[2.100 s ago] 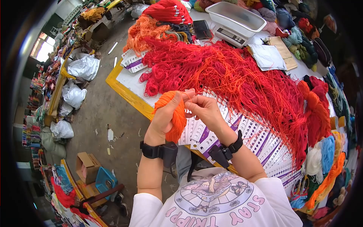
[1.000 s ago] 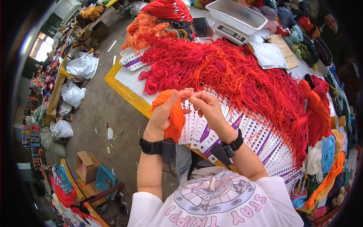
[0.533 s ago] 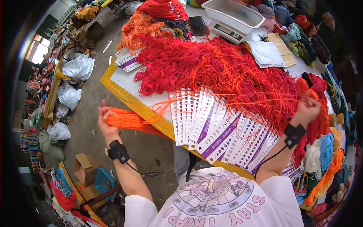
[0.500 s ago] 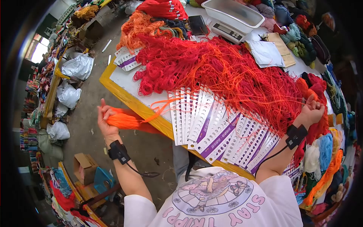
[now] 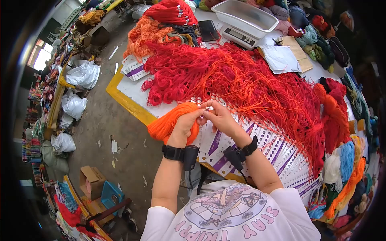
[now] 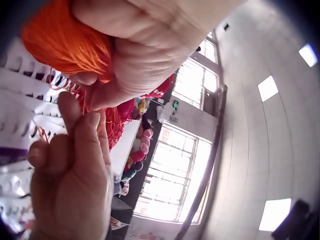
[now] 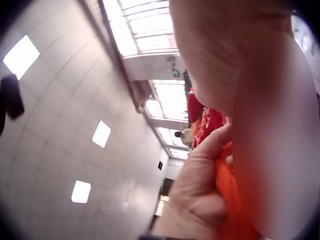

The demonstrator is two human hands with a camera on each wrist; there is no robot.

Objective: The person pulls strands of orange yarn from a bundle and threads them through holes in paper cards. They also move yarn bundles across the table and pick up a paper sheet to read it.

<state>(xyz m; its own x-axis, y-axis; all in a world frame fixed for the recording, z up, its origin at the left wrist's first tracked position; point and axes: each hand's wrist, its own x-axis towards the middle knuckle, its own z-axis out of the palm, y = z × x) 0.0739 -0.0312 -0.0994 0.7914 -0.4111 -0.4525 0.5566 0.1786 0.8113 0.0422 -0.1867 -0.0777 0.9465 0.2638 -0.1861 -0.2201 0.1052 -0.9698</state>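
Observation:
An orange skein of yarn (image 5: 168, 120) is gripped by my left hand (image 5: 188, 123), its loose end hanging out to the left past the table edge. My right hand (image 5: 221, 120) meets the left at the fingertips, with finger and thumb pinched together; whatever thin strand lies between them is too small to tell. In the left wrist view the orange yarn (image 6: 70, 42) bulges beside the left palm, and the right hand (image 6: 72, 170) touches the left fingertips. Beneath both hands are punched white cards (image 5: 209, 142) with purple bands.
A wide heap of red and orange yarn (image 5: 241, 80) covers the table beyond the hands. Behind it are a scale (image 5: 240, 37) with a metal tray (image 5: 245, 16), a black wallet-like item (image 5: 208, 30) and papers (image 5: 280, 59). The table's yellow edge (image 5: 132, 105) runs along the left.
My hands were spread far apart, the left out over the floor and the right by the red yarn; both have come together above the cards, the orange skein still in the left.

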